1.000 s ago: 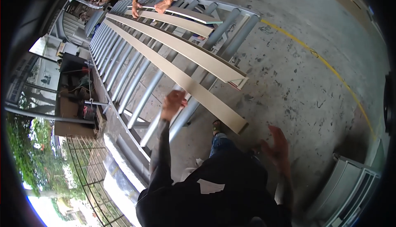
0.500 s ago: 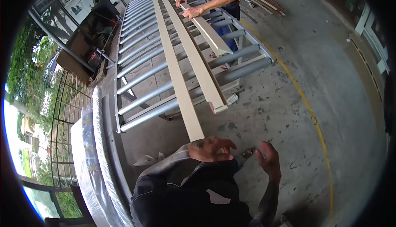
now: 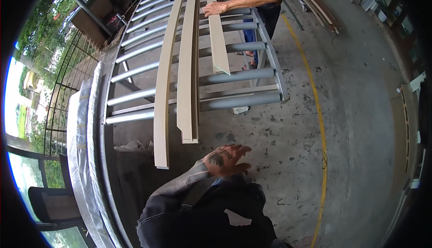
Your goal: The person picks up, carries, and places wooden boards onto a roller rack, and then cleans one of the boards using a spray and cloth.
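Where the head view looks down, one roller conveyor (image 3: 245,102) of round grey metal tubes carries one long flat tan board (image 3: 161,113) at left, one stack of similar strips (image 3: 186,77) mid (count unclear), one slant-ended board (image 3: 218,45) right, two co-worker's hands (image 3: 214,9) on it. One left hand (image 3: 226,160) near the stack's overhanging end, fingers apart; right hand out of frame, fingers can't tell.

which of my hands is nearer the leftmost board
Left: your left hand is to the right of the leftmost board, not touching it; your right hand is out of view.
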Demonstrator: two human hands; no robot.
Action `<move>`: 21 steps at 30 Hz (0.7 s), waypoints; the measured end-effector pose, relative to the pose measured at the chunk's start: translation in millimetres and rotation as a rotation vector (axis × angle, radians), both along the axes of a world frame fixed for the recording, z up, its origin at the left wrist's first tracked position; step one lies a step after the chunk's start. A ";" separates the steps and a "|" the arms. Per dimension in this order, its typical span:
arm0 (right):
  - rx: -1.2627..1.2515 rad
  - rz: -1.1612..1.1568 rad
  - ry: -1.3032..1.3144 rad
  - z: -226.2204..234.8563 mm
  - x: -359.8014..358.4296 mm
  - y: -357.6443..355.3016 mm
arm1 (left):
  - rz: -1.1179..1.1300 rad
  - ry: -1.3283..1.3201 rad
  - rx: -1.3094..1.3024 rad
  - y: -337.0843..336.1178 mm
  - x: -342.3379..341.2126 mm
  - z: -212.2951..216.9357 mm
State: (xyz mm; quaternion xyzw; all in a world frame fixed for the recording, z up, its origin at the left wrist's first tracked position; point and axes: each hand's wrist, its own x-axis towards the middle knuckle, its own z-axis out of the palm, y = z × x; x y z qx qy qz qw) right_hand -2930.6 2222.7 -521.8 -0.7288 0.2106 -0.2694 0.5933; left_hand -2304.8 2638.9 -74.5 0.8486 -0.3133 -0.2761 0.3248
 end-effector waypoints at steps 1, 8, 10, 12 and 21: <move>0.055 -0.005 -0.049 1.4 -1.5 -8.1 | 0.000 0.006 0.010 -18.2 2.3 -0.5; 0.743 -0.406 0.477 52.1 305.6 -65.8 | -0.086 -0.066 -0.091 -202.1 51.7 -28.3; 0.927 -0.477 0.664 72.5 349.0 -92.1 | -0.234 0.026 -0.127 -246.4 69.2 -45.0; 1.104 -0.566 0.841 101.9 379.7 -136.6 | -0.256 0.021 -0.074 -309.2 95.8 -54.3; 0.204 -0.028 0.598 37.0 614.8 -512.5 | -0.096 -0.570 0.308 -268.4 184.4 -344.0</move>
